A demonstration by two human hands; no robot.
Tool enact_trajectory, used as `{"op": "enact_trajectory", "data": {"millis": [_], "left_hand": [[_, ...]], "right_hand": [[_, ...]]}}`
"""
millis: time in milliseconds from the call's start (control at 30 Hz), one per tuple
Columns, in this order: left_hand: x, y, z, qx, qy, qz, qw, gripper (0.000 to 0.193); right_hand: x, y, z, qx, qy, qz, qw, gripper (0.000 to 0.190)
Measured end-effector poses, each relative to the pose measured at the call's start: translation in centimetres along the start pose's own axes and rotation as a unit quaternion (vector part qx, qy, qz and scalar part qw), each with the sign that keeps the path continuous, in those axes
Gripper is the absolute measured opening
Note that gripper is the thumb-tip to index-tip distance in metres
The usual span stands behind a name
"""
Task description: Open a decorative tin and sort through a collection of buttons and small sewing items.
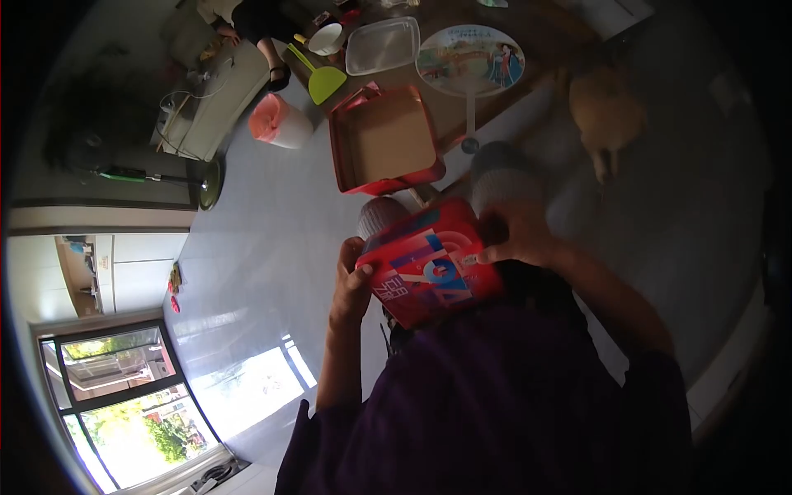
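A red box or lid with printed patterns and writing (427, 266) lies tilted over my lap, between both hands. At its left edge, my left hand (354, 278) grips it with the thumb on the printed face. My right hand (510, 238) holds its upper right edge, fingers partly in shadow. Beyond it, an open red box with a tan inside (390, 139) rests at the near edge of a low table. An oval hand fan with a printed scene (470, 59) lies right of that box, its handle pointing towards me.
Farther back are a clear plastic container (383, 46), a white bowl (327, 39) and a lime-green scoop (325, 83). A white bin with a pink liner (281, 122) stands on the floor at left. A dog (606, 114) is at right; another person (257, 31) sits at upper left.
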State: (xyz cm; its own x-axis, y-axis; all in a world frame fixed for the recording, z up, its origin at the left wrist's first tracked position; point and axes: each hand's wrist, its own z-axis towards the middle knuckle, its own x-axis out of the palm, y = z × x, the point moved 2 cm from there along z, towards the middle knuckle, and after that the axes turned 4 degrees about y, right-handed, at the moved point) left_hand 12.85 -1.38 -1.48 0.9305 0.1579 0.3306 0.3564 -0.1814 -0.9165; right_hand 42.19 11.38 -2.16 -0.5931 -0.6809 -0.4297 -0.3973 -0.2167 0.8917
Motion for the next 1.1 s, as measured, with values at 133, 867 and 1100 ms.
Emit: {"op": "enact_trajectory", "data": {"millis": [133,867,1100], "left_hand": [[0.9,-0.9,0.4,0.000,-0.013,0.002,1.000,0.062],[-0.2,-3.8,1.1,0.095,0.068,-0.070,0.991,0.062],[3.9,-8.2,2.5,0.057,0.147,0.014,0.987,0.059]], "right_hand": [[-0.1,0.3,-0.1,0.051,0.035,0.025,0.998,0.065],[6.3,6.9,2.3,-0.031,0.131,0.439,0.889,0.042],[2.0,10.8,4.1,-0.298,0.183,0.197,0.916,0.043]]}}
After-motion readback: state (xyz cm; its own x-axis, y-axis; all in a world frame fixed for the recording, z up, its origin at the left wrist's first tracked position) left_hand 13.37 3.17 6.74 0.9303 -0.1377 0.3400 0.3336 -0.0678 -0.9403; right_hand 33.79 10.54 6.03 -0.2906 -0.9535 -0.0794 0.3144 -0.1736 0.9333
